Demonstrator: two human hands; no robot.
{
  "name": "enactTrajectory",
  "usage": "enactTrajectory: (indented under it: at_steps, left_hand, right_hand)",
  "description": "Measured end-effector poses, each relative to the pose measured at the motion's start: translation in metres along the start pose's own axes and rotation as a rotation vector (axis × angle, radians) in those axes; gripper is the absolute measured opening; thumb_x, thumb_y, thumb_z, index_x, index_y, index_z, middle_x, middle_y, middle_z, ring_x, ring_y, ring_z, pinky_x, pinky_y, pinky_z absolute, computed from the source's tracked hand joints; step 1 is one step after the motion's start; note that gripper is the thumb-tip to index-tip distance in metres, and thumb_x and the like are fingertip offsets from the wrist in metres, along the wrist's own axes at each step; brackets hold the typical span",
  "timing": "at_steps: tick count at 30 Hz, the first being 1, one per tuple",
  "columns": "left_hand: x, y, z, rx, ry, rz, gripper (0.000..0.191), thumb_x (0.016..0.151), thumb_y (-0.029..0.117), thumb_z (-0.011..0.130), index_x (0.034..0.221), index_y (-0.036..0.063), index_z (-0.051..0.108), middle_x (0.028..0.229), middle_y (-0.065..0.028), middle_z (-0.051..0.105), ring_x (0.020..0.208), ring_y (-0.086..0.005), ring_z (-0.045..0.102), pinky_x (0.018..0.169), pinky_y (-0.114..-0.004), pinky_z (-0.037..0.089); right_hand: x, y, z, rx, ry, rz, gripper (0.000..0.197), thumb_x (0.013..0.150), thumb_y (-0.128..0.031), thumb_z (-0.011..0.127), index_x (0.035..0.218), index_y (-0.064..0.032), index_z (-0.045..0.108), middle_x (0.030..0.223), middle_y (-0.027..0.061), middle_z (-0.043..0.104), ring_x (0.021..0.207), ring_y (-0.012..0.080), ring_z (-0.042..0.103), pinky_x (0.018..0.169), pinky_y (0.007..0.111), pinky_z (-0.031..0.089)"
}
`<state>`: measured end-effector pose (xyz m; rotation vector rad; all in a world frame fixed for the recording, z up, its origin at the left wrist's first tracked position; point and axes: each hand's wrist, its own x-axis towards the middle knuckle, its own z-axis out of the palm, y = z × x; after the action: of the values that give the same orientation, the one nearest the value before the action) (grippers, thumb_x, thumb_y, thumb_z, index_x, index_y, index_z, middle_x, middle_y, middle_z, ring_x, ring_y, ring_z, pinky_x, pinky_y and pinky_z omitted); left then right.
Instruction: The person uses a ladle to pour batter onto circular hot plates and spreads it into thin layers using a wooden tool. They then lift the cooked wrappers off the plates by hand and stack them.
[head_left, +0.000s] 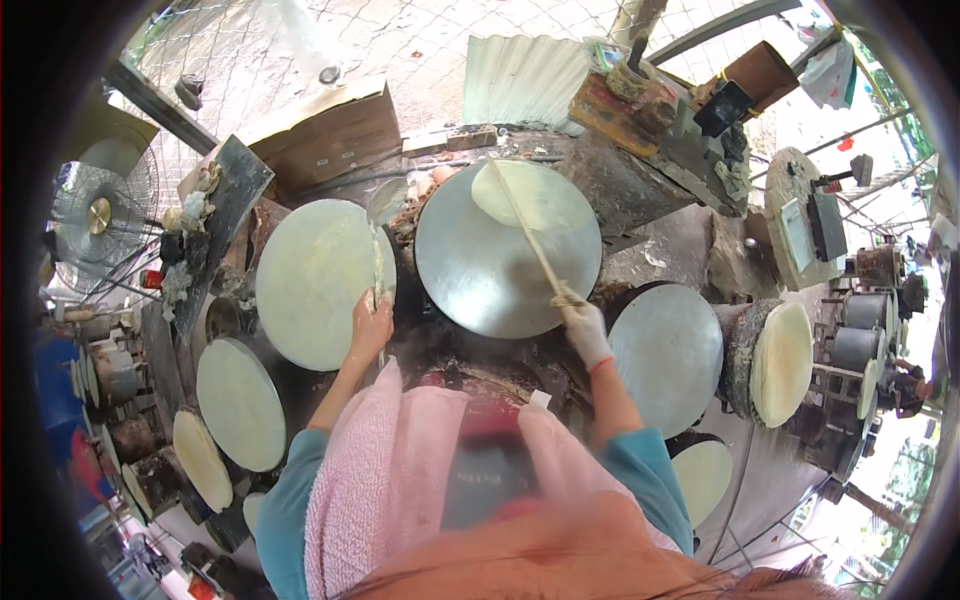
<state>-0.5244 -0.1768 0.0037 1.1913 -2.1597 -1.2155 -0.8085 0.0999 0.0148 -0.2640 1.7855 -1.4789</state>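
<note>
My left hand (373, 324) grips the batter-coated handle of a ladle (386, 201), over the right side of a round griddle covered with pale batter (319, 285). My right hand (585, 330) wears a whitish glove and is closed on a long thin wooden stick (531, 234). That stick slants away across a bare round metal griddle (495, 281). At its far end a thin pale round sheet (517, 196) lies on or hangs over the griddle's far part; whether it touches the metal cannot be told.
Another bare griddle (667, 360) stands at the right, beside a stack of pale flat rounds (782, 365). A batter-covered round (241, 405) lies at the left. Beyond are a cardboard box (330, 139), a cluttered stand (675, 157) and an electric fan (101, 216).
</note>
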Motion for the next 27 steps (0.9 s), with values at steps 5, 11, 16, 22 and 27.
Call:
enactTrajectory:
  at_steps: [5,11,16,22,27]
  left_hand:
    - [-0.015,0.065,-0.007,-0.192,0.030,-0.264,0.021,0.088,0.016,0.051,0.078,-0.0020,0.048,0.057,-0.0095,0.047,0.053,-0.0198,0.053,0.047,-0.034,0.041]
    - [-0.027,0.078,0.001,-0.298,-0.011,-0.434,0.023,0.090,0.017,0.050,0.077,-0.0017,0.048,0.057,-0.0078,0.047,0.050,-0.0158,0.046,0.046,-0.031,0.038]
    - [-0.036,0.063,0.011,-0.217,0.098,-0.361,0.023,0.090,0.017,0.049,0.076,-0.0021,0.048,0.057,-0.0083,0.048,0.051,-0.0162,0.044,0.048,-0.031,0.038]
    - [-0.045,0.082,0.012,-0.241,0.062,-0.447,0.023,0.091,0.017,0.050,0.075,0.0006,0.046,0.053,-0.0055,0.046,0.040,-0.0136,0.042,0.040,-0.029,0.035]
    - [-0.055,0.077,0.010,-0.216,0.098,-0.457,0.023,0.091,0.017,0.050,0.074,0.0017,0.045,0.051,-0.0039,0.044,0.036,-0.0124,0.041,0.037,-0.029,0.033]
  right_hand:
    - [0.022,0.003,-0.045,-0.109,0.043,0.113,0.037,0.088,-0.020,0.061,0.120,-0.0035,0.058,0.085,0.0006,0.058,0.072,0.0061,0.049,0.066,0.021,0.039]
    - [0.040,0.012,-0.032,-0.070,-0.183,-0.096,0.035,0.088,-0.011,0.059,0.121,0.0016,0.056,0.090,-0.0011,0.061,0.075,0.0049,0.056,0.069,0.019,0.046]
    - [0.073,-0.014,-0.076,-0.128,-0.088,0.192,0.032,0.089,-0.012,0.058,0.118,0.0036,0.057,0.099,0.0013,0.062,0.085,0.0075,0.056,0.079,0.020,0.045]
    - [0.070,-0.005,-0.059,-0.125,-0.384,0.073,0.037,0.087,-0.011,0.061,0.118,0.0055,0.056,0.107,0.0045,0.062,0.094,0.0071,0.054,0.082,0.019,0.043]
    - [0.096,-0.053,-0.080,-0.329,-0.236,0.237,0.031,0.086,-0.011,0.060,0.114,0.0042,0.060,0.107,0.0033,0.062,0.098,0.0080,0.054,0.086,0.019,0.040]
